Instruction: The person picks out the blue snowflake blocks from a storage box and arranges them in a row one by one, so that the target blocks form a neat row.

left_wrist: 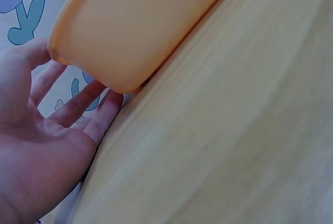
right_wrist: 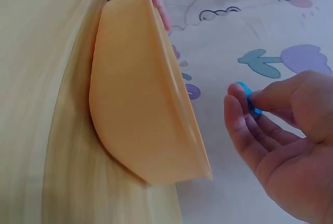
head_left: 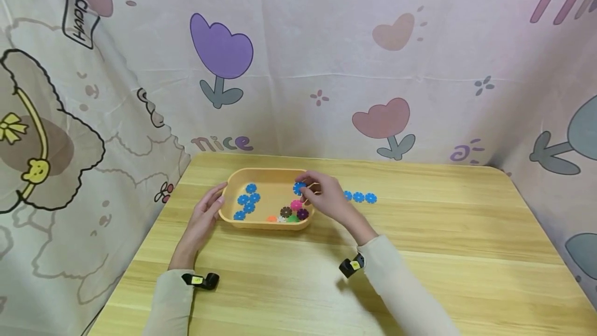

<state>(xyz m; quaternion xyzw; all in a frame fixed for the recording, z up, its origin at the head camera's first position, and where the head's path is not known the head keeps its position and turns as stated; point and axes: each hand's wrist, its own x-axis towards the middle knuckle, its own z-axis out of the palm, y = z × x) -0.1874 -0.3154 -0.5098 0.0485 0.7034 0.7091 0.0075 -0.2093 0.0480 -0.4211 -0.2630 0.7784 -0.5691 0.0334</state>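
My right hand (head_left: pixel 326 196) pinches a blue snowflake disc (head_left: pixel 298 189) between thumb and fingertips above the right end of a yellow-orange plastic tray (head_left: pixel 272 185). In the right wrist view this disc (right_wrist: pixel 257 112) is seen nearly edge-on, apart from the tray wall. At the tray's left end, my left hand (head_left: pixel 204 218) rests against the rim and outer wall, its fingers extended. Several blue discs (head_left: pixel 249 207) lie inside on the left. A pink disc (head_left: pixel 296 205), a brown disc (head_left: pixel 286 212) and a dark purple disc (head_left: pixel 302 214) lie on the right.
On the wooden table (head_left: pixel 443 237), a row of blue discs (head_left: pixel 358 197) lies right of the tray, partly hidden by my right hand. Orange, white and green discs (head_left: pixel 292 219) are half hidden behind the tray's near wall. A printed curtain (head_left: pixel 289 118) hangs behind the table.
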